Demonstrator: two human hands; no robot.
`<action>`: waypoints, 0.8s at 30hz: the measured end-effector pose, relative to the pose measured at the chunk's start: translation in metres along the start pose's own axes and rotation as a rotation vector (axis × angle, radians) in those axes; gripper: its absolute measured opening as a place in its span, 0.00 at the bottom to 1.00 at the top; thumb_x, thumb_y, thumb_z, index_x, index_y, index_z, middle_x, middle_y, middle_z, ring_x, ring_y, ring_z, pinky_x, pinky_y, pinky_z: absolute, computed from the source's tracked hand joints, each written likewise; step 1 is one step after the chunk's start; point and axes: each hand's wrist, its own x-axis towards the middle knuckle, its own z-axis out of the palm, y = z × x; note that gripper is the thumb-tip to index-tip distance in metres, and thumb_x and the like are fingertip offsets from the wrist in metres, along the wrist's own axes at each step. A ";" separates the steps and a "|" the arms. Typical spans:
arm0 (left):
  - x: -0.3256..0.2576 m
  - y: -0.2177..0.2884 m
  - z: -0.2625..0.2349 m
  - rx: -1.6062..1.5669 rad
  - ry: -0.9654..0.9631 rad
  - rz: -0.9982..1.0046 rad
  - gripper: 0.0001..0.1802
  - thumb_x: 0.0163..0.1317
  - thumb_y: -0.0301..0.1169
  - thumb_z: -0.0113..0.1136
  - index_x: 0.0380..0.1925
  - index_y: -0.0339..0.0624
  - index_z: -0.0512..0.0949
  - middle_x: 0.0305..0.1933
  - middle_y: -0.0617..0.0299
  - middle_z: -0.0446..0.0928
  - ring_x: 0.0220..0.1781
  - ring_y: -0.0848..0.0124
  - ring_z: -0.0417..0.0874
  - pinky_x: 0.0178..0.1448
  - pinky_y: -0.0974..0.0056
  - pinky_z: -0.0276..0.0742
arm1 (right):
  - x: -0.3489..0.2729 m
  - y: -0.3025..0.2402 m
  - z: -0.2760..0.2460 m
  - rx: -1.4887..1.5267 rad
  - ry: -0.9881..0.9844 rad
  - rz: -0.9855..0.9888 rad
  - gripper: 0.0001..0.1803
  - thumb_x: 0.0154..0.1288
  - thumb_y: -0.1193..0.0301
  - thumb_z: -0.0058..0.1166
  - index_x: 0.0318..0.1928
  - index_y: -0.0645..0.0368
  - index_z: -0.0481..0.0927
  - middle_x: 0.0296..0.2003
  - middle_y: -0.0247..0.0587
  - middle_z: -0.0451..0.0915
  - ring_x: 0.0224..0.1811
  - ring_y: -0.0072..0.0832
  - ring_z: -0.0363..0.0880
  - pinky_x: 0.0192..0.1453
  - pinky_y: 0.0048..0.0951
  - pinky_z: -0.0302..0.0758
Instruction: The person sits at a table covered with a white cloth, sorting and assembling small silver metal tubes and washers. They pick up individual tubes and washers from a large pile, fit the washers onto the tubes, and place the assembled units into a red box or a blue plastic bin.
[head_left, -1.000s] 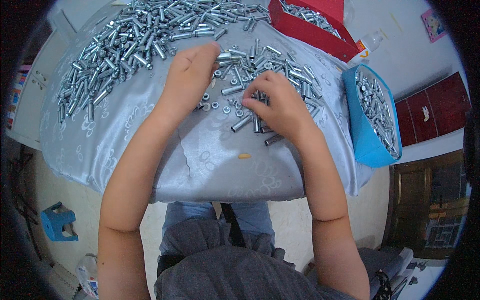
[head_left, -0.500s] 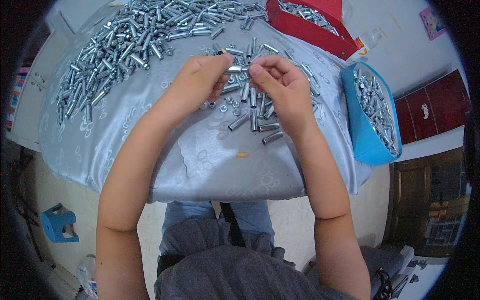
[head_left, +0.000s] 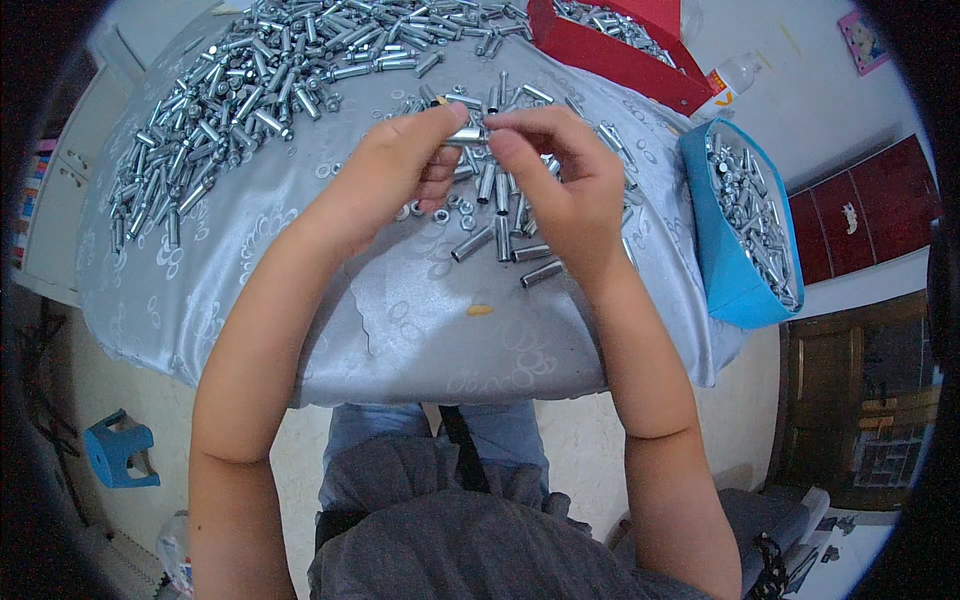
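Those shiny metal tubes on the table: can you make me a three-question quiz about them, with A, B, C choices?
1. Where is the blue tub?
A. At the table's right edge
B. On the floor
C. On the person's lap

2. What colour is the box of metal parts at the far side?
A. Green
B. Red
C. Yellow

3. How is the metal sleeve held?
A. Lying loose on the cloth
B. In the left hand alone
C. Between both hands, above the cloth

Answers:
1 A: the tub sits at the right rim of the silver tablecloth.
2 B: its walls are plainly red.
3 C: the left hand and right hand pinch it from either end, over the loose sleeves.
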 end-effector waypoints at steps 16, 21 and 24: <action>0.010 0.002 -0.021 -0.286 -0.008 -0.010 0.22 0.62 0.46 0.47 0.15 0.51 0.55 0.15 0.74 0.49 0.15 0.80 0.53 0.22 0.72 0.54 | 0.000 0.045 0.005 -0.745 -0.202 0.038 0.09 0.51 0.67 0.58 0.33 0.54 0.84 0.39 0.42 0.76 0.44 0.40 0.70 0.51 0.37 0.68; 0.009 0.003 -0.014 -0.263 0.028 -0.036 0.23 0.63 0.47 0.45 0.14 0.54 0.53 0.14 0.75 0.48 0.15 0.80 0.49 0.21 0.71 0.49 | 0.000 0.043 0.004 -0.711 -0.171 0.036 0.09 0.52 0.68 0.57 0.33 0.58 0.82 0.37 0.42 0.77 0.44 0.39 0.71 0.50 0.36 0.68; 0.010 0.002 -0.014 -0.236 0.040 -0.044 0.23 0.63 0.47 0.45 0.14 0.54 0.53 0.15 0.75 0.48 0.15 0.80 0.49 0.21 0.71 0.49 | 0.002 0.044 0.004 -0.477 -0.090 0.066 0.10 0.54 0.68 0.57 0.33 0.61 0.79 0.34 0.40 0.77 0.39 0.33 0.72 0.45 0.31 0.69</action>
